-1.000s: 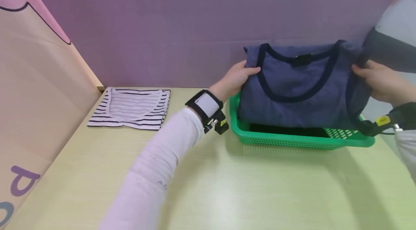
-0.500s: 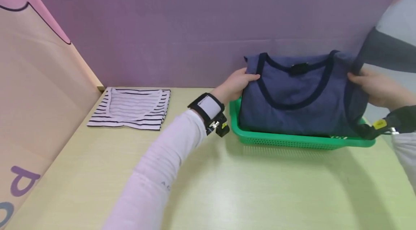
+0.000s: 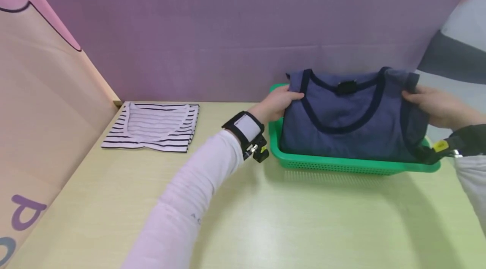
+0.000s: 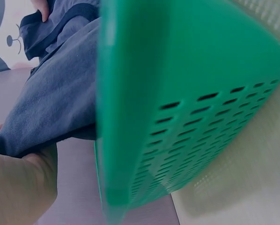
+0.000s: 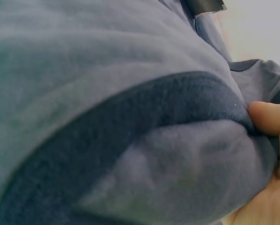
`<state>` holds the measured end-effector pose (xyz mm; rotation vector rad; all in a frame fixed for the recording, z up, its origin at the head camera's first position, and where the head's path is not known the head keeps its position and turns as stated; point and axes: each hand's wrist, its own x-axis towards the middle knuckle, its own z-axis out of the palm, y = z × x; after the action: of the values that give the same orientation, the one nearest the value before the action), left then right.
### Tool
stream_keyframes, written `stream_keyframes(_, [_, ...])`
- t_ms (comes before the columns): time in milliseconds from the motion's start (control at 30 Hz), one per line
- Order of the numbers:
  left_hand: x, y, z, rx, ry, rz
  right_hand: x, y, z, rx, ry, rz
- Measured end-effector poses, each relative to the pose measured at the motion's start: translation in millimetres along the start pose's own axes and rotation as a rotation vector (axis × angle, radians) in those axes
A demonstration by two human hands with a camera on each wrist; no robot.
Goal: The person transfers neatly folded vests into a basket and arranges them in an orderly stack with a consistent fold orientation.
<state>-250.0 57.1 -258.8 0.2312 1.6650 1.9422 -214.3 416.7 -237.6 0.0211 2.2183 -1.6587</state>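
Fingers [image 3: 294,93] of the left hand [image 3: 275,102] pinch the near-left shoulder of the folded blue shirt [image 3: 349,121], and the right hand [image 3: 436,106] grips the opposite shoulder, thumb curled over the dark trim, as the right wrist view confirms. Between them the shirt sits in the green basket [image 3: 341,163] at the back right of the table [image 3: 265,218], its collar edge raised above the rim. It looks light and thoroughly limp, a soft knit that would sag and unfold if taken by one corner, so both shoulders, or a flat hand under the fold, seem the sensible places to hold. A folded striped shirt [image 3: 153,127] lies well apart to the left.
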Motion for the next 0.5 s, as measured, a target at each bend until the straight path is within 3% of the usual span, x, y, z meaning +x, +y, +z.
stream_keyframes(500, [2.2,-7.1,0.4,0.009,0.008,-0.053,-0.7,4.3,-1.4,-0.080,-0.086,0.062])
